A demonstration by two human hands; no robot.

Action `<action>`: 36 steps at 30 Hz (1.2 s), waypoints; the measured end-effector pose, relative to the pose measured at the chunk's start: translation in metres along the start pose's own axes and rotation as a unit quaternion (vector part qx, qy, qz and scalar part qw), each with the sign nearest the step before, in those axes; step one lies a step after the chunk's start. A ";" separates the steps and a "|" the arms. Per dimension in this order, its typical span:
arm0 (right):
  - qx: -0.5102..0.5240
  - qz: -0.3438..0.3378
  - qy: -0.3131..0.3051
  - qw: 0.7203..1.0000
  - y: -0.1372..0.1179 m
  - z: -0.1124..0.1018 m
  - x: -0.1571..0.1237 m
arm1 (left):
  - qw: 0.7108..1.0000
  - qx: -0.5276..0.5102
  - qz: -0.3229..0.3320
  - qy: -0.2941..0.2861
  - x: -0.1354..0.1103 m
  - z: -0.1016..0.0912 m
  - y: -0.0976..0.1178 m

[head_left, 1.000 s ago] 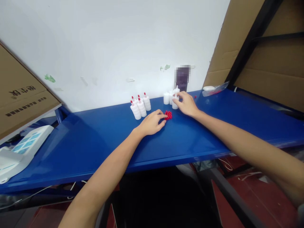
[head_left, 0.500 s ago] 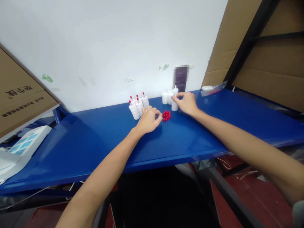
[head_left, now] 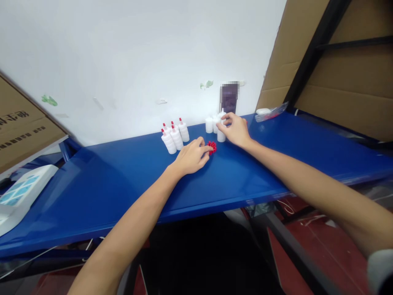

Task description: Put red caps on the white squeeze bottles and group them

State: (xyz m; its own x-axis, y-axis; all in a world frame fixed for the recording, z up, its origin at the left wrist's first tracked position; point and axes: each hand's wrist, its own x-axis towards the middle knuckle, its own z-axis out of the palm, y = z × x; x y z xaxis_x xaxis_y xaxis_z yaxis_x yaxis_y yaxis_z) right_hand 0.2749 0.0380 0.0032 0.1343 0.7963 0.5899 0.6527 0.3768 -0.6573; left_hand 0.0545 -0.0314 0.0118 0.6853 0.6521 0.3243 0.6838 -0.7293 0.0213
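My left hand (head_left: 192, 156) reaches into a small cluster of red caps (head_left: 214, 144), index finger stretched out over them and fingers apart. Nothing shows in its grasp. Thumb and fingers of my right hand (head_left: 236, 130) are closed around a white squeeze bottle (head_left: 221, 133), which is upright and has a bare pointed nozzle. Just left of that bottle stand other white bottles (head_left: 209, 125), partly hidden behind it. Beyond my left hand is a group of several white bottles (head_left: 169, 142) whose nozzles are tipped with red caps.
Everything stands on a blue table (head_left: 123, 180) against a white wall panel (head_left: 123, 61). A dark phone-like object (head_left: 229, 98) leans at the back. A clear plastic bag (head_left: 273, 113) lies back right. At the left are a white device with blue keys (head_left: 27, 190) and a cardboard box (head_left: 24, 127).
My left hand has moved slightly right, its index finger now extended over the red caps. My right hand still holds the bottle. The whole view has shifted a little.
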 end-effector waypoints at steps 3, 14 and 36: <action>0.001 0.000 -0.008 1.000 -0.001 0.000 0.000 | 1.000 0.002 -0.001 -0.009 0.000 0.000 -0.001; -0.022 -0.008 -0.036 0.999 0.004 0.001 -0.001 | 1.000 -0.015 0.004 0.001 0.001 0.004 -0.002; -0.036 -0.007 -0.050 0.998 0.005 -0.001 -0.001 | 0.997 -0.073 -0.028 0.018 -0.001 0.004 -0.006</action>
State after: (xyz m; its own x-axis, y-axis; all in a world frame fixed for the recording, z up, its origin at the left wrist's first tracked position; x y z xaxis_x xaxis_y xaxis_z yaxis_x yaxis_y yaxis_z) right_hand 0.2787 0.0384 0.0001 0.0510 0.8359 0.5465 0.7061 0.3568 -0.6117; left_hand 0.0508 -0.0272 0.0075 0.6350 0.6872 0.3530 0.6761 -0.7154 0.1765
